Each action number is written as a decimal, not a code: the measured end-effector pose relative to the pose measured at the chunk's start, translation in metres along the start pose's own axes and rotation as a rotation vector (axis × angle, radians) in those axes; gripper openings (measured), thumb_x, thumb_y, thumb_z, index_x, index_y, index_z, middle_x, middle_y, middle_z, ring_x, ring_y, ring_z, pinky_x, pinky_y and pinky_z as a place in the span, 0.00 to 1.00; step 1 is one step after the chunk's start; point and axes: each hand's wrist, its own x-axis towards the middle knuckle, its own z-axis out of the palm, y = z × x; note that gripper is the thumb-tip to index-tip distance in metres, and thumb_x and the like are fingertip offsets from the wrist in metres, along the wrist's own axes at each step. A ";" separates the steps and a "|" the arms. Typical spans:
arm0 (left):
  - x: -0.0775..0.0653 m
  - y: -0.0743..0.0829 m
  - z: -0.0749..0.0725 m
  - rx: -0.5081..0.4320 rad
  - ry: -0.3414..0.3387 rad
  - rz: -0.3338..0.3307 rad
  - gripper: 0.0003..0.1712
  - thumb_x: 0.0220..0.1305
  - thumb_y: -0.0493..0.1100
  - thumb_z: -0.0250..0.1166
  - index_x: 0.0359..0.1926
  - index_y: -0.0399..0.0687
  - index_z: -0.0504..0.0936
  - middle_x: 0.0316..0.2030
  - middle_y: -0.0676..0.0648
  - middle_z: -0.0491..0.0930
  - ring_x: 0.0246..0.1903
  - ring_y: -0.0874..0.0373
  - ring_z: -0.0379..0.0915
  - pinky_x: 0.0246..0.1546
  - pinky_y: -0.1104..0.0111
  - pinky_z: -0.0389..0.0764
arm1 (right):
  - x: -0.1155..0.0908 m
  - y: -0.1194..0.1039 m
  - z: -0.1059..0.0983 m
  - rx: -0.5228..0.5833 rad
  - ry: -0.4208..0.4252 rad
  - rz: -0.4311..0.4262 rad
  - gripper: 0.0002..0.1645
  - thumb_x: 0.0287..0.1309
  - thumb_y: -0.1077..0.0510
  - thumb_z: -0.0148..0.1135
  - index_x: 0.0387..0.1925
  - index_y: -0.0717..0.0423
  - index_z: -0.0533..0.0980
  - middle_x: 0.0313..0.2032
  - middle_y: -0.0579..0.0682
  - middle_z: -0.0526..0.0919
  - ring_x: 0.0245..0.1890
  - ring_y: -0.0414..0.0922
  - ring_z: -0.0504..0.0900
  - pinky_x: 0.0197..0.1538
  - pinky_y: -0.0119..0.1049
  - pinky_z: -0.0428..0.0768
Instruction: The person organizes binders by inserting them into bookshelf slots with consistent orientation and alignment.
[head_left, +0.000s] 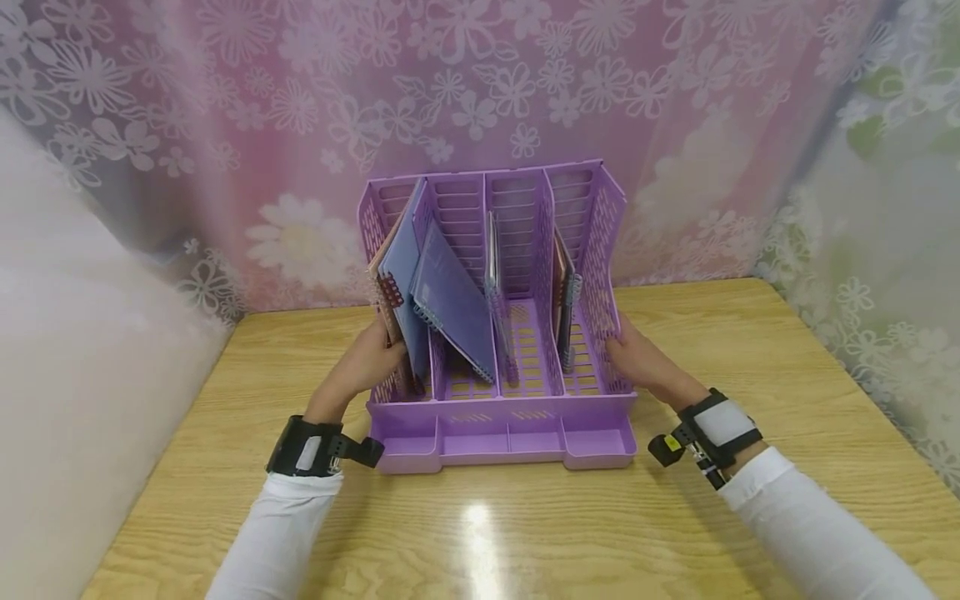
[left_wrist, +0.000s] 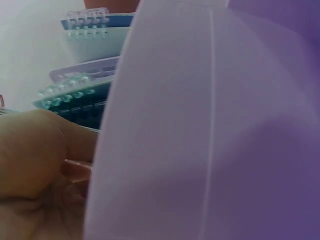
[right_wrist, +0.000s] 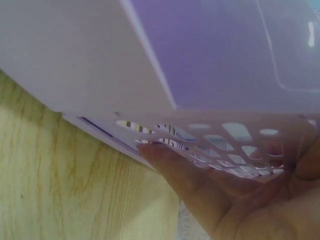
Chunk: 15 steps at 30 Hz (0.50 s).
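Observation:
A purple plastic desk file organizer (head_left: pixel 502 408) stands upright on the table, with several tall slots behind a low front tray. My left hand (head_left: pixel 378 358) grips its left side wall, near the notebooks in that slot. At the opposite side wall, my right hand (head_left: pixel 641 358) holds on low down; in the right wrist view its fingers (right_wrist: pixel 190 185) lie along the perforated side. Spiral notebooks lean in the slots: a light blue notebook (head_left: pixel 406 283) at the left, a dark blue notebook (head_left: pixel 453 300) tilted beside it, a thin pale notebook (head_left: pixel 492 267), and brown and dark notebooks (head_left: pixel 562 292) at the right.
The organizer stands on a light wood-grain table (head_left: pixel 300 358), near its back edge. A flowered pink curtain (head_left: pixel 300 167) hangs behind, and a pale flowered curtain (head_left: pixel 885 233) hangs at the right. Wood surface extends in front and to both sides.

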 end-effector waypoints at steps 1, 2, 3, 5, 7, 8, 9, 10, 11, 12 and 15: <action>-0.001 0.000 -0.001 -0.032 -0.004 -0.005 0.31 0.62 0.37 0.47 0.66 0.39 0.50 0.53 0.32 0.68 0.45 0.48 0.67 0.43 0.57 0.71 | 0.000 0.000 0.000 0.000 -0.001 0.002 0.35 0.64 0.61 0.28 0.69 0.51 0.30 0.68 0.67 0.45 0.62 0.65 0.54 0.57 0.67 0.57; -0.003 0.000 -0.003 -0.064 -0.001 -0.017 0.35 0.61 0.37 0.49 0.67 0.41 0.47 0.58 0.32 0.64 0.51 0.46 0.64 0.48 0.55 0.70 | 0.001 0.000 0.000 -0.001 -0.002 0.001 0.35 0.64 0.61 0.28 0.69 0.51 0.30 0.68 0.67 0.45 0.62 0.65 0.54 0.57 0.67 0.57; -0.005 0.000 -0.004 -0.096 0.005 -0.033 0.36 0.60 0.37 0.51 0.68 0.42 0.46 0.59 0.32 0.63 0.54 0.45 0.63 0.51 0.54 0.70 | 0.001 0.000 0.000 -0.002 -0.004 0.002 0.35 0.64 0.61 0.27 0.69 0.51 0.30 0.68 0.67 0.45 0.62 0.65 0.54 0.57 0.67 0.57; -0.010 -0.002 -0.007 -0.180 0.026 -0.070 0.39 0.59 0.38 0.55 0.68 0.43 0.47 0.60 0.32 0.62 0.56 0.43 0.62 0.54 0.54 0.69 | 0.002 0.001 0.001 -0.001 -0.006 0.003 0.35 0.64 0.61 0.27 0.69 0.52 0.30 0.67 0.68 0.45 0.62 0.65 0.54 0.57 0.68 0.57; -0.016 -0.003 -0.010 -0.276 0.051 -0.101 0.42 0.56 0.37 0.59 0.68 0.44 0.47 0.61 0.33 0.61 0.58 0.43 0.60 0.56 0.55 0.68 | 0.002 0.001 0.001 -0.007 -0.007 0.007 0.35 0.64 0.61 0.27 0.69 0.52 0.30 0.68 0.68 0.45 0.62 0.65 0.53 0.56 0.68 0.57; -0.019 -0.004 -0.012 -0.317 0.062 -0.111 0.42 0.56 0.37 0.59 0.68 0.44 0.48 0.61 0.33 0.61 0.58 0.43 0.61 0.55 0.56 0.68 | 0.002 0.001 0.001 -0.010 -0.007 0.008 0.35 0.64 0.61 0.27 0.69 0.52 0.30 0.67 0.68 0.45 0.62 0.66 0.53 0.56 0.68 0.57; -0.022 -0.006 -0.013 -0.356 0.076 -0.118 0.42 0.56 0.36 0.59 0.68 0.45 0.49 0.61 0.34 0.62 0.58 0.44 0.61 0.55 0.57 0.68 | 0.002 0.002 0.000 -0.010 -0.009 0.009 0.35 0.64 0.61 0.27 0.69 0.52 0.30 0.67 0.68 0.45 0.62 0.66 0.53 0.56 0.69 0.57; -0.025 -0.007 -0.015 -0.394 0.090 -0.117 0.41 0.56 0.35 0.59 0.68 0.45 0.50 0.61 0.35 0.63 0.58 0.45 0.62 0.55 0.59 0.69 | 0.002 0.002 0.000 -0.011 -0.008 0.009 0.35 0.64 0.61 0.27 0.69 0.52 0.30 0.68 0.68 0.45 0.62 0.66 0.53 0.56 0.68 0.57; -0.027 -0.008 -0.016 -0.431 0.104 -0.112 0.40 0.56 0.33 0.58 0.68 0.46 0.52 0.61 0.35 0.64 0.58 0.45 0.62 0.54 0.60 0.70 | 0.002 0.002 0.000 -0.010 -0.006 0.009 0.35 0.64 0.61 0.28 0.69 0.52 0.30 0.67 0.68 0.45 0.62 0.66 0.54 0.56 0.68 0.58; -0.029 -0.010 -0.017 -0.459 0.121 -0.107 0.37 0.57 0.33 0.57 0.67 0.46 0.54 0.60 0.36 0.64 0.58 0.46 0.63 0.54 0.62 0.70 | 0.002 0.002 -0.001 -0.009 -0.003 0.008 0.35 0.64 0.61 0.28 0.69 0.52 0.31 0.67 0.68 0.46 0.62 0.66 0.54 0.56 0.68 0.58; -0.034 -0.016 -0.019 -0.512 0.180 -0.114 0.31 0.61 0.34 0.54 0.65 0.44 0.59 0.59 0.35 0.66 0.56 0.46 0.65 0.51 0.66 0.72 | 0.002 0.002 -0.002 0.006 0.005 0.009 0.34 0.64 0.61 0.28 0.69 0.54 0.33 0.66 0.69 0.49 0.60 0.66 0.58 0.54 0.67 0.61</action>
